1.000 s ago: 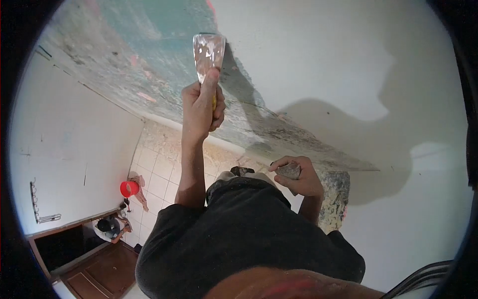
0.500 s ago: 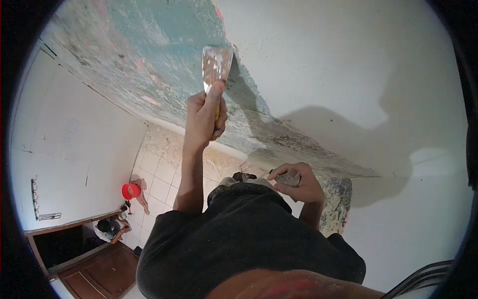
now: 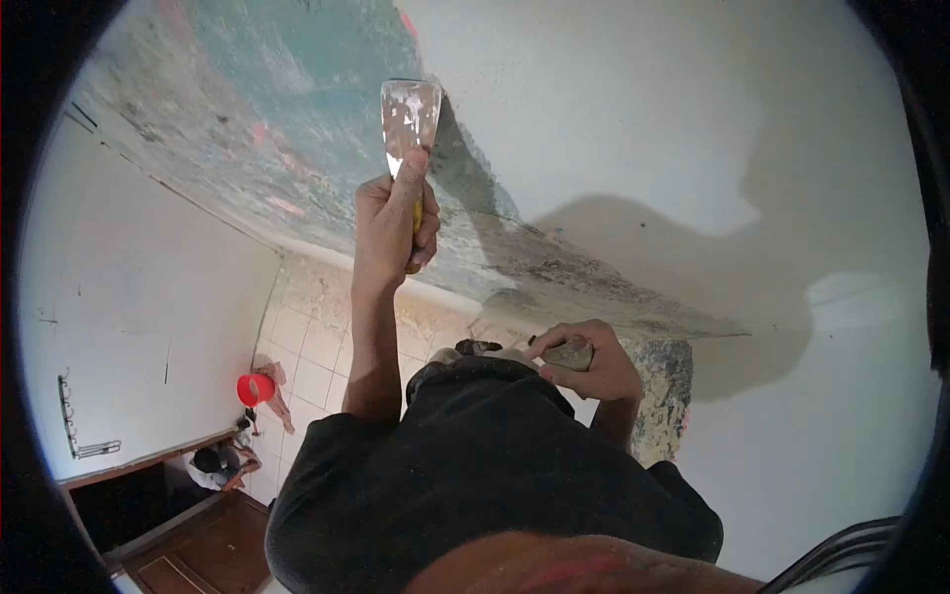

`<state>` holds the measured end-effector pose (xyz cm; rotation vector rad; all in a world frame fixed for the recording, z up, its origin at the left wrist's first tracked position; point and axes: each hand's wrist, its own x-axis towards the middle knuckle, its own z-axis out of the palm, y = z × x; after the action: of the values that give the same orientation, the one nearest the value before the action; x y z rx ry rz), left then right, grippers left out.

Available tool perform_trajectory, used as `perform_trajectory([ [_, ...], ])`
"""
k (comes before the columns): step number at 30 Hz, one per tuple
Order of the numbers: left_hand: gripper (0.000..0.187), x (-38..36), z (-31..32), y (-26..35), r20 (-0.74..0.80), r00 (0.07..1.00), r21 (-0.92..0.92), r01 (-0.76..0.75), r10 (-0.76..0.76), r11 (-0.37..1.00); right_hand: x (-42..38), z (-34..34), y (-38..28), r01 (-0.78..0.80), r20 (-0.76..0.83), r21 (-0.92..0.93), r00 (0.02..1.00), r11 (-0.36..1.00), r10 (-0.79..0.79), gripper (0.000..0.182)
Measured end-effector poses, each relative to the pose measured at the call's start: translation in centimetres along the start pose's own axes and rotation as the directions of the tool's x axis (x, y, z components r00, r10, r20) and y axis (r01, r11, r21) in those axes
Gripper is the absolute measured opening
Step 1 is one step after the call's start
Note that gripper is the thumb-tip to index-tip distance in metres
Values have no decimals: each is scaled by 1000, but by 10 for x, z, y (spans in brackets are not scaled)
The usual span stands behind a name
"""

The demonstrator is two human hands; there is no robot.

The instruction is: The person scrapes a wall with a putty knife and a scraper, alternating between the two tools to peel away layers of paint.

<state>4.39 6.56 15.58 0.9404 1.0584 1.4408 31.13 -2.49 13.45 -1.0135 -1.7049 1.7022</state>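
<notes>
My left hand is wrapped round the yellow handle of a paint scraper, thumb pressed along the base of the blade. Smeared with white, the blade has its wide edge at the wall, where the scraped blue-grey patch meets the white paint. Lower down, close in front of my body, my right hand is closed on a grey stone-like lump, gripped between thumb and fingers.
A rough bare patch shows low on the wall at right. Tiled floor lies below. On the left are a red bucket, a person low by the doorway, a brown door and a wall hook rack.
The whole view has shifted slightly left. The scraper's edge has moved slightly up along the boundary of the white paint. Both hands keep their grips.
</notes>
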Motion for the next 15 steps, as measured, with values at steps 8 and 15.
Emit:
perform_trajectory([
  [8,57,-2,-3,-1,-27,1000,62,-6,7,998,6,5,16,166,-62,8,984,986,-166,19],
  [15,57,0,-6,3,-46,999,40,11,-9,999,3,6,3,95,5,15,995,995,-95,19],
])
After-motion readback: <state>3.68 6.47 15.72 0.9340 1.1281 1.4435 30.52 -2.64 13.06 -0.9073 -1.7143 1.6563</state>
